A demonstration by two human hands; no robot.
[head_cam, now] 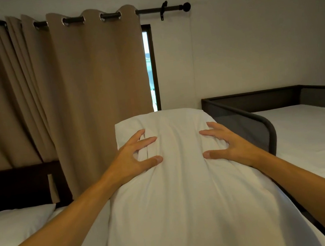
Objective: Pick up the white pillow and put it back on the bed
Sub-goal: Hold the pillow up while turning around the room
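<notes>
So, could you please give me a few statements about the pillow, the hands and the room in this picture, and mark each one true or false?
1. Both hands grip the white pillow, the left hand and the right hand on opposite sides. True.
2. The pillow lies flat on the floor. False: it is held up in front of the person.
3. A brown curtain hangs on a dark rod. True.
4. The curtain covers the whole window. False: a narrow strip of window shows at its right edge.
5. Another white pillow lies on the bed at the left. True.
</notes>
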